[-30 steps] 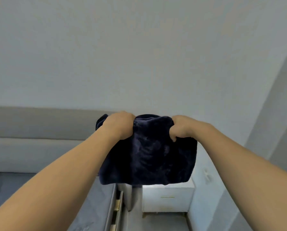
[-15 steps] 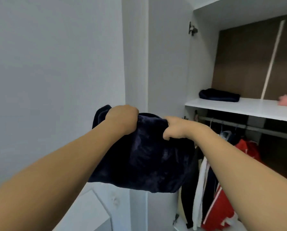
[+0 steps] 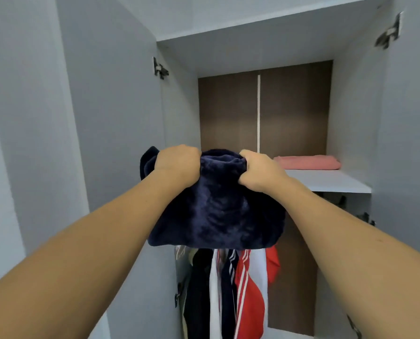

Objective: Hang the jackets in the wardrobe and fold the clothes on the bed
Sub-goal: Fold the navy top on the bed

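Note:
I hold a folded dark navy fleece garment (image 3: 216,211) out in front of me at the level of the wardrobe's white shelf (image 3: 331,183). My left hand (image 3: 177,165) grips its top left edge and my right hand (image 3: 260,171) grips its top right edge, both fists closed on the fabric. The garment hangs down and hides the left part of the shelf and the hanging rail. Below it, jackets (image 3: 238,297) in black, white, navy and red hang inside the wardrobe.
A folded pink garment (image 3: 306,162) lies at the back right of the shelf. The left wardrobe door (image 3: 111,123) and the right door (image 3: 409,143) stand open on either side. The wardrobe's back panel (image 3: 294,108) is brown.
My view has swung from the bed and the wall round to face the open wardrobe. The navy garment, still held in both hands, now sits in front of the shelf.

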`<act>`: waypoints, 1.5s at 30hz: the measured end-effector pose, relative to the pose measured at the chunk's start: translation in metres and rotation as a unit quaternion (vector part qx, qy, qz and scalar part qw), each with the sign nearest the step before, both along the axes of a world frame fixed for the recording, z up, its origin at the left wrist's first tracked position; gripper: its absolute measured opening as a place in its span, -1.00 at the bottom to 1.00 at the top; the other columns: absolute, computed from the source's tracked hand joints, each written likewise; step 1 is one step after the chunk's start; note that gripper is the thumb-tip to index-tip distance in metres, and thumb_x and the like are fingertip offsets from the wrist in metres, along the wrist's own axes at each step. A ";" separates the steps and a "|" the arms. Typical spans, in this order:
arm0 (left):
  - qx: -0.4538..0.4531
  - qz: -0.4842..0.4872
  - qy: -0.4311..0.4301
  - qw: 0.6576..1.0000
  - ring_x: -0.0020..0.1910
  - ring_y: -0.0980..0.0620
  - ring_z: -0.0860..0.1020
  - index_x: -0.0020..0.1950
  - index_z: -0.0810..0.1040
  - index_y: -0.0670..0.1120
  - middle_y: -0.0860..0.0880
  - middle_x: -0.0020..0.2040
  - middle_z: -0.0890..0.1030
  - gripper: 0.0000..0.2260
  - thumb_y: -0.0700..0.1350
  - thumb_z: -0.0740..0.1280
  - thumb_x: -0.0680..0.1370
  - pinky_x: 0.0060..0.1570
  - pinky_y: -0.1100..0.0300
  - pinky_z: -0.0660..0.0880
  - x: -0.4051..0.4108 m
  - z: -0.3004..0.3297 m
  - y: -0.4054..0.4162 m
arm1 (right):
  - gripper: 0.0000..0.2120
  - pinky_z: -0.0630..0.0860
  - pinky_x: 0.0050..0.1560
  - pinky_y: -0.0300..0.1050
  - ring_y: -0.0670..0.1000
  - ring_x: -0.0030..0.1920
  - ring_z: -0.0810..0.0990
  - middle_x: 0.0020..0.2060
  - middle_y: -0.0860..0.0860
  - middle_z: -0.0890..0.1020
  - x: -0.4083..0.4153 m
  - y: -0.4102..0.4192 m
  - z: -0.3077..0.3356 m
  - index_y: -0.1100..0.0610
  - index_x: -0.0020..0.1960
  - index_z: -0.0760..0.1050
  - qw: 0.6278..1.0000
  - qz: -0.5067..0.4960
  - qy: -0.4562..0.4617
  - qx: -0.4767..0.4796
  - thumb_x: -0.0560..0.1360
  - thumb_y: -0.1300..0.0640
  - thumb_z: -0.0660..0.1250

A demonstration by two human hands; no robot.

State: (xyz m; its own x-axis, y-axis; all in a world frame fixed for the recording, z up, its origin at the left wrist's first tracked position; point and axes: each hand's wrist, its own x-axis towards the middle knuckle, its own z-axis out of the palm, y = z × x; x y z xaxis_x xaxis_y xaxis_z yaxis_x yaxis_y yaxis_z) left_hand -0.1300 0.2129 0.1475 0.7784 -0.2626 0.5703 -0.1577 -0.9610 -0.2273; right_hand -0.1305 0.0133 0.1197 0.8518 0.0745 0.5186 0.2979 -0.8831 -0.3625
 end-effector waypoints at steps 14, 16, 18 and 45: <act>-0.053 0.017 -0.018 0.998 -0.17 -0.17 0.46 -0.02 0.46 -0.10 -0.11 -0.11 0.47 -0.92 -0.18 0.22 0.51 -0.15 0.03 0.37 0.222 0.127 -0.058 | -0.73 0.35 -0.21 -0.03 0.13 -0.16 0.51 -0.13 -0.01 0.52 0.210 -0.067 0.103 0.06 0.04 0.34 0.989 -0.066 -0.132 -0.016 0.48 -0.10 0.21; -0.048 0.039 0.017 0.998 -0.13 -0.17 0.46 0.00 0.46 -0.10 -0.12 -0.05 0.50 -0.91 -0.17 0.21 0.52 -0.09 0.01 0.35 0.258 0.131 -0.054 | -0.69 0.36 -0.17 -0.02 0.14 -0.13 0.49 -0.08 0.01 0.50 0.244 -0.061 0.101 0.08 0.08 0.33 0.991 -0.073 -0.107 -0.019 0.49 -0.13 0.18; -0.036 0.054 0.047 0.997 -0.06 -0.18 0.48 0.05 0.49 -0.09 -0.13 0.04 0.54 -0.87 -0.15 0.20 0.54 -0.04 -0.01 0.32 0.298 0.127 -0.050 | -0.64 0.35 -0.13 -0.01 0.15 -0.11 0.47 -0.03 0.04 0.50 0.277 -0.055 0.092 0.09 0.15 0.33 0.993 -0.081 -0.078 -0.022 0.51 -0.14 0.15; -0.122 -0.030 0.340 0.932 0.55 -0.10 0.12 0.57 0.17 0.06 0.01 0.59 0.11 -0.46 0.21 -0.10 0.62 0.48 -0.08 0.07 0.463 -0.035 -0.034 | -0.42 0.19 0.42 0.06 0.14 0.46 0.27 0.52 0.07 0.25 0.478 -0.023 0.001 0.08 0.54 0.18 0.961 -0.023 0.265 -0.076 0.62 -0.20 -0.07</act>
State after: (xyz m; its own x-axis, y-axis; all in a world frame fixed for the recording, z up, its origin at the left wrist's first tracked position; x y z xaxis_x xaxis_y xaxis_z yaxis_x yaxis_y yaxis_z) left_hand 0.3331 0.1786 0.1121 0.9696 -0.2447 -0.0010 -0.2410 -0.9556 0.1697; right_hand 0.3474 -0.0099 0.1203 0.9974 0.0718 -0.0026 0.0672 -0.9456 -0.3182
